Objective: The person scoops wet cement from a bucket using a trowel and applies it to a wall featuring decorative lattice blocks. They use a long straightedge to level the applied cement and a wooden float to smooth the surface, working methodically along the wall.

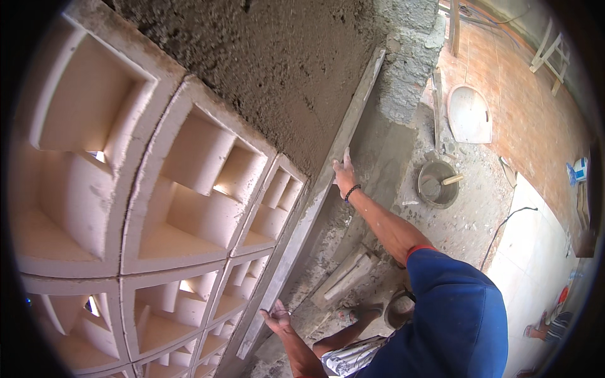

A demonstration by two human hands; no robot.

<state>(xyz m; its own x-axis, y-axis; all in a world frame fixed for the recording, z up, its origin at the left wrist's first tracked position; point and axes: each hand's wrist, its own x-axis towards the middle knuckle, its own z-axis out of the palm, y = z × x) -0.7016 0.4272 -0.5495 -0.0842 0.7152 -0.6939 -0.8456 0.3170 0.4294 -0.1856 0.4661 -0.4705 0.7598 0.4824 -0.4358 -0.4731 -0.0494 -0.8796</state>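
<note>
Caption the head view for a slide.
Both hands at a long straight bar, beside rough grey-brown wall plaster and pale openwork blocks.

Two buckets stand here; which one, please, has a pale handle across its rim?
The picture's upper bucket has the pale handle; the lower bucket, beside the blue shirt, shows none.

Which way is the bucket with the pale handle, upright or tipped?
Upright. The bucket sits on the rough floor, its round mouth facing up toward the camera, and the pale handle sticks out over its rim.
</note>
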